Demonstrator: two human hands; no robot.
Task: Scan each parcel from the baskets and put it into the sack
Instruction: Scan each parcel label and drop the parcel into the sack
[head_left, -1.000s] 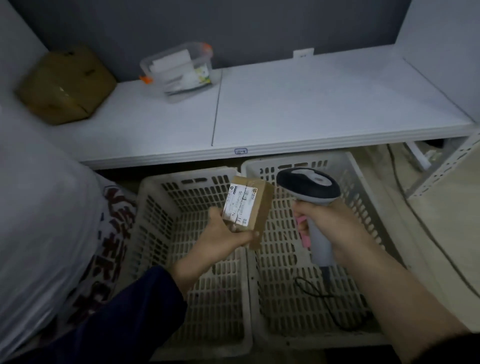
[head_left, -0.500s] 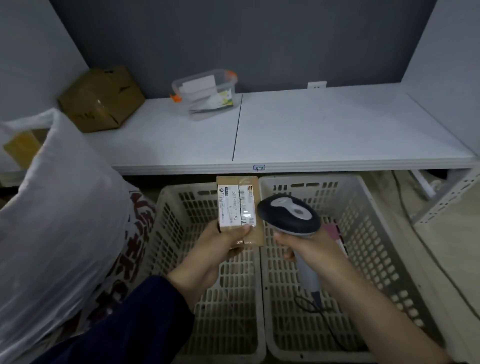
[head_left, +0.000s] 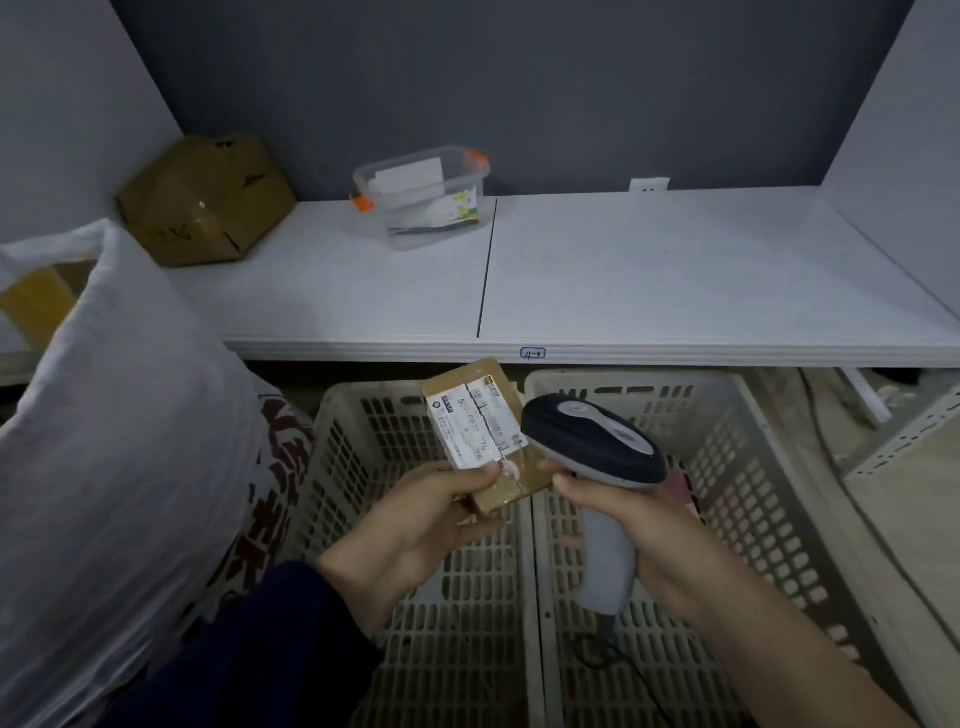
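My left hand (head_left: 410, 525) grips a small brown cardboard parcel (head_left: 480, 426) by its lower edge, its white label facing up. Right beside it, my right hand (head_left: 639, 535) holds a black and grey barcode scanner (head_left: 587, 447) by the handle, its head almost touching the parcel's right edge. Both are held above two beige slotted plastic baskets, the left basket (head_left: 358, 467) and the right basket (head_left: 737, 467), which appear to hold no parcels. A large white sack (head_left: 109, 441) with red print stands at the left.
A white shelf (head_left: 623, 275) runs across above the baskets. On it sit a brown cardboard box (head_left: 208, 200) at the left and a clear plastic tub (head_left: 423, 195) with orange clips. The scanner's cable (head_left: 608, 654) trails into the right basket. A perforated metal bracket (head_left: 904, 441) stands at the right.
The parcel has turned so its label faces up and tilts left. The scanner has come closer to it. My view has lifted, showing more of the shelf and the sack.
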